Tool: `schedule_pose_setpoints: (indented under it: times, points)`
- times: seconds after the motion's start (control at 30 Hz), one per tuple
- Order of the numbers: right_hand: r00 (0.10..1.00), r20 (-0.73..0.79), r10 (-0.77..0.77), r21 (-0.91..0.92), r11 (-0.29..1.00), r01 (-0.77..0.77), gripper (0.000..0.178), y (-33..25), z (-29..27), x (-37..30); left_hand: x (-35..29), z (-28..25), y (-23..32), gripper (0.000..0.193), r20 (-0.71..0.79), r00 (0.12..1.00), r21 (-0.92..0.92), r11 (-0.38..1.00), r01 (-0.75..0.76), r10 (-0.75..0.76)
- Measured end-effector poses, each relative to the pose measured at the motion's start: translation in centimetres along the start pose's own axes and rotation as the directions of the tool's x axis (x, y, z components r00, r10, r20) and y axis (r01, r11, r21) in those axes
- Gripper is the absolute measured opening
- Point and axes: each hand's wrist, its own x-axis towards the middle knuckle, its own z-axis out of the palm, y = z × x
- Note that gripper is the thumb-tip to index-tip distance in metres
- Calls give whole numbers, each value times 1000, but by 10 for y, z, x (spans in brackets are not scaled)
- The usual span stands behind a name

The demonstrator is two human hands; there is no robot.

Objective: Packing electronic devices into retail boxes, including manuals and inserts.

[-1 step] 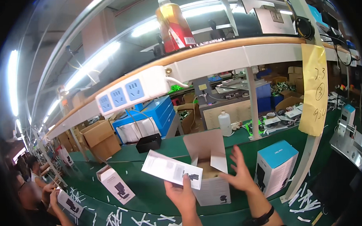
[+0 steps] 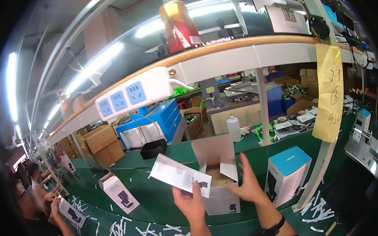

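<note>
My left hand [image 2: 191, 203] is closed on a white printed leaflet [image 2: 174, 173], thumb on top next to a small dark picture of a device. The leaflet is tilted and lies to the left of an open white carton [image 2: 222, 200], partly in front of it. The carton stands with its flaps raised, and brown cardboard shows inside. My right hand [image 2: 248, 184] holds nothing; its fingers are spread beside the carton's right flap, and the thumb overlaps the carton's front. I cannot tell whether it touches the carton.
A closed white box with a blue top [image 2: 288, 172] stands on the right, before a metal post. Another white box [image 2: 118, 193] is to the left, with a black tray [image 2: 153, 149] behind. Paper strips [image 2: 118, 228] litter the green bench. A co-worker's hand [image 2: 54, 206] holds a box at far left.
My right hand has shifted slightly left, with its thumb nearer the carton. The leaflet remains in my left hand, almost unmoved.
</note>
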Motion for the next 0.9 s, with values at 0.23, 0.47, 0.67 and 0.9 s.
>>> schedule_pose_setpoints:
  times: [0.23,0.47,0.67,0.9]
  points:
    - [982,-158,-102,-249,967,60,65,-9,27,2,29,2,-57,19,175,938,325,882,-342,299]
    - [944,-303,-129,-219,974,63,47,-22,21,9,37,-2,-64,16,204,803,653,533,-538,560]
    - [937,-293,-192,-348,934,83,39,-36,17,3,38,-1,-54,59,144,967,370,895,-248,209]
    - [952,-198,-234,-361,920,151,38,-25,15,-1,31,-3,-64,42,350,917,468,812,-349,192]
